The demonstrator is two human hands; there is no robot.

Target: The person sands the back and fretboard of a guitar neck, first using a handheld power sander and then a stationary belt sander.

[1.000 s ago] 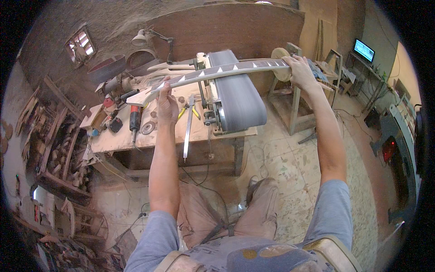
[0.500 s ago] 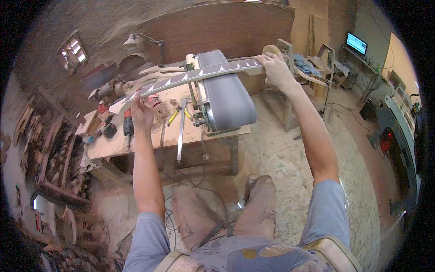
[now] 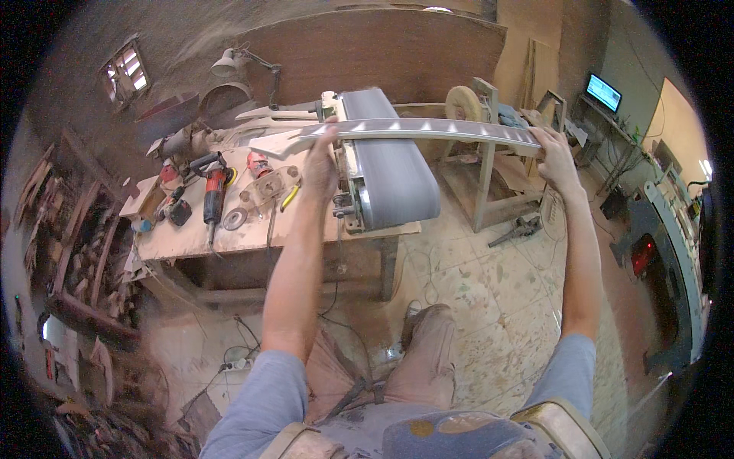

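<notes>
A guitar neck (image 3: 428,128) with a dark fretboard and pale pointed inlays lies crosswise over the belt sander (image 3: 386,172), whose grey belt looks smeared as if running. My left hand (image 3: 323,164) is closed round the neck near its pale wooden headstock (image 3: 275,143), just left of the belt. At the far right end, my right hand (image 3: 556,157) grips the neck's heel, out past the belt. The neck is at the belt's upper surface; whether its underside touches the belt I cannot tell.
On the workbench (image 3: 176,241) left of the sander lie a red-and-black angle grinder (image 3: 215,195), yellow-handled pliers (image 3: 290,198) and other tools. A desk lamp (image 3: 227,63) stands behind. A wooden stand with a round wheel (image 3: 464,112) is at right. Cables (image 3: 245,352) trail over the floor.
Both hands have carried the guitar neck to the right across the sander. Its headstock now lies close to the belt, and its heel reaches farther out to the right.
</notes>
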